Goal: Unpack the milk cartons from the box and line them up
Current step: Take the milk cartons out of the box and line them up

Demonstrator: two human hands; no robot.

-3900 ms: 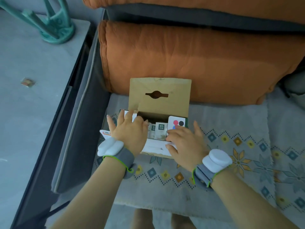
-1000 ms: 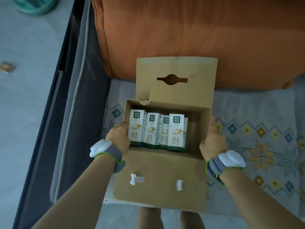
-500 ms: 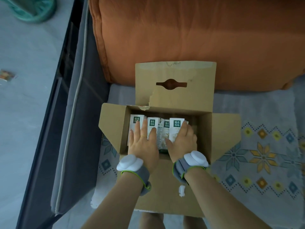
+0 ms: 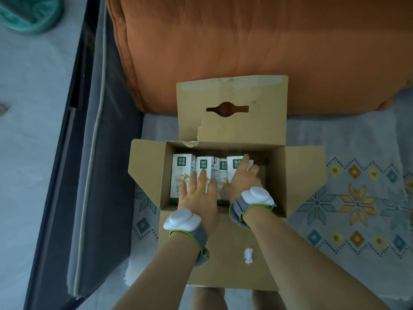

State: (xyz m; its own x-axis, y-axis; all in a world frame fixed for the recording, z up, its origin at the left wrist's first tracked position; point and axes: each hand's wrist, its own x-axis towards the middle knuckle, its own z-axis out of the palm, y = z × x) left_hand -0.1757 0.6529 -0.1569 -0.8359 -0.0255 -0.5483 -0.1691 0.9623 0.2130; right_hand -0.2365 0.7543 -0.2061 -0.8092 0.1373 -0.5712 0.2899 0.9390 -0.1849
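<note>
An open cardboard box stands on the patterned cloth, all its flaps folded out. Inside, several white milk cartons with green labels stand in a row against the left side; the right part of the box is bare. My left hand lies flat on the middle cartons with its fingers spread. My right hand is on the rightmost carton, thumb on its left and fingers curled over its right edge.
An orange cushion rises right behind the box. The patterned cloth stretches to the right. The sofa's dark grey edge runs down the left, with grey floor and a teal stool base beyond.
Over four seconds the box flaps were opened and the cartons exposed. Since half a second ago my right hand has shifted right and curled around the rightmost carton; my left hand stays flat.
</note>
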